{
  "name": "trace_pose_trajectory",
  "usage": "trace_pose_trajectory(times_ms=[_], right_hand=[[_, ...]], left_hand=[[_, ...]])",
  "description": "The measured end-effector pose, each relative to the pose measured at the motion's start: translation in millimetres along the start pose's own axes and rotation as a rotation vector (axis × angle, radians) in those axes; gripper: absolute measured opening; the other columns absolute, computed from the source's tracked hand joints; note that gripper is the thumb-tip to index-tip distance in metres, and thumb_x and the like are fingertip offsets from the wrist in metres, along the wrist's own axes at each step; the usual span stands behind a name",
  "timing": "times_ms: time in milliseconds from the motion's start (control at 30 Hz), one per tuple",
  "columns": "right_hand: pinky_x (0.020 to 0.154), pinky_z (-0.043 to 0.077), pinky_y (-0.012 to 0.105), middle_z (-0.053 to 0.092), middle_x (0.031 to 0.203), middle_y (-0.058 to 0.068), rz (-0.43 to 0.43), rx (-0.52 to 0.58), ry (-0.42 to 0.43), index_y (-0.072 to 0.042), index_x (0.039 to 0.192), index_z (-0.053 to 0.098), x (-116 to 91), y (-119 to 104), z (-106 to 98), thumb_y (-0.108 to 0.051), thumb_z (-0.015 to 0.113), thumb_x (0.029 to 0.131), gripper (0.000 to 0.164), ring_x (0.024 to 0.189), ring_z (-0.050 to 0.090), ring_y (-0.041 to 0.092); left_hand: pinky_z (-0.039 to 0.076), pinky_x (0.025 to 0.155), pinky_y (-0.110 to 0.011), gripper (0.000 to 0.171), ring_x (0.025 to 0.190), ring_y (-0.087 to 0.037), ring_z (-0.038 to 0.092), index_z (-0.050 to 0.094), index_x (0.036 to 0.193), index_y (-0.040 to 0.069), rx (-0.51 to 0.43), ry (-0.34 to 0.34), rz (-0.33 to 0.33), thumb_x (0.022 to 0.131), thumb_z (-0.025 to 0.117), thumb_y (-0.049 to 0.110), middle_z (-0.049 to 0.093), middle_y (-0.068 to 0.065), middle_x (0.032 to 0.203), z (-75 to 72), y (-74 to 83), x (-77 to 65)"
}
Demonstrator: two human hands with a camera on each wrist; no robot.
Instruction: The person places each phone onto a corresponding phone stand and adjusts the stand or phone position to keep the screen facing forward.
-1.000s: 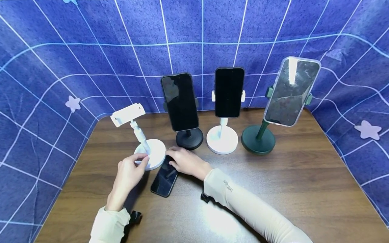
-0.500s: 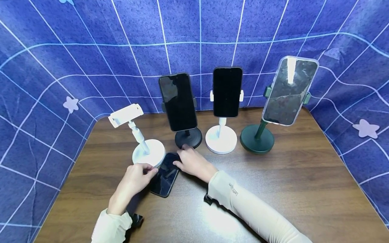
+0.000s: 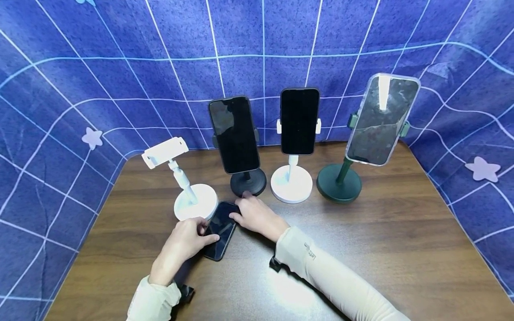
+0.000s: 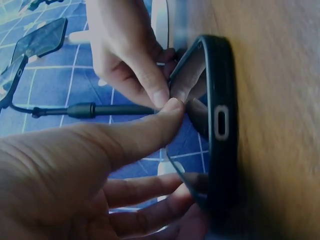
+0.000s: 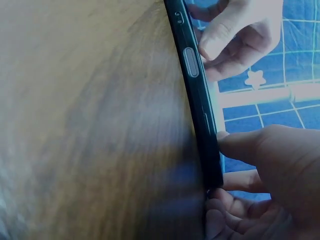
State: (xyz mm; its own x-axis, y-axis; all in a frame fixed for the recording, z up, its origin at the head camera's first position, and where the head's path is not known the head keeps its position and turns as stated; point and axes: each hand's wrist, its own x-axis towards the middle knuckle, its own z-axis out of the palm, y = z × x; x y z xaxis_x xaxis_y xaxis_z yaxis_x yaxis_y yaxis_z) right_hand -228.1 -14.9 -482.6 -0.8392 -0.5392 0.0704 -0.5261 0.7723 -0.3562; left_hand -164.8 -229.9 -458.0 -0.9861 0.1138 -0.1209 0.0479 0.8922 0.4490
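Note:
A dark phone (image 3: 221, 229) in a black case lies face up on the table, its charging port toward me. My left hand (image 3: 182, 240) is at its left side. The left thumb reaches over the screen, and the other fingertips are at the left edge in the left wrist view. At the far end, my right hand (image 3: 259, 216) pinches the phone's corner, thumb on the screen side and fingers curled at the end edge in the right wrist view. A white phone stand (image 3: 196, 203), its holder bare, stands just beyond the left hand.
Three more stands hold upright phones: a black stand (image 3: 248, 182), a white stand (image 3: 291, 185) and a green stand (image 3: 339, 183). A blue cloth (image 3: 160, 80) with a white grid hangs behind the wooden table (image 3: 381, 249).
My left hand has moved right, from the white stand's base to the phone, and its thumb has spread away from the index finger. My right hand has shifted slightly right along the far end.

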Motion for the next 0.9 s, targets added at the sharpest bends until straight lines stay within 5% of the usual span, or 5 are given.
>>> trace_pose_trajectory(times_ms=[900], right_hand=[[0.086, 0.056, 0.040, 0.063, 0.095, 0.006, 0.013, 0.042, -0.003, -0.006, 0.100, 0.073, 3.0, -2.6, 0.7, -0.035, 0.070, 0.098, 0.029, 0.095, 0.063, 0.021]], left_hand=[[0.046, 0.069, -0.039, 0.035, 0.071, -0.019, 0.053, 0.064, 0.094, 0.003, -0.014, 0.087, 0.043, 0.076, 0.091, 0.017, 0.055, -0.001, 0.075, 11.2, 2.3, -1.0]])
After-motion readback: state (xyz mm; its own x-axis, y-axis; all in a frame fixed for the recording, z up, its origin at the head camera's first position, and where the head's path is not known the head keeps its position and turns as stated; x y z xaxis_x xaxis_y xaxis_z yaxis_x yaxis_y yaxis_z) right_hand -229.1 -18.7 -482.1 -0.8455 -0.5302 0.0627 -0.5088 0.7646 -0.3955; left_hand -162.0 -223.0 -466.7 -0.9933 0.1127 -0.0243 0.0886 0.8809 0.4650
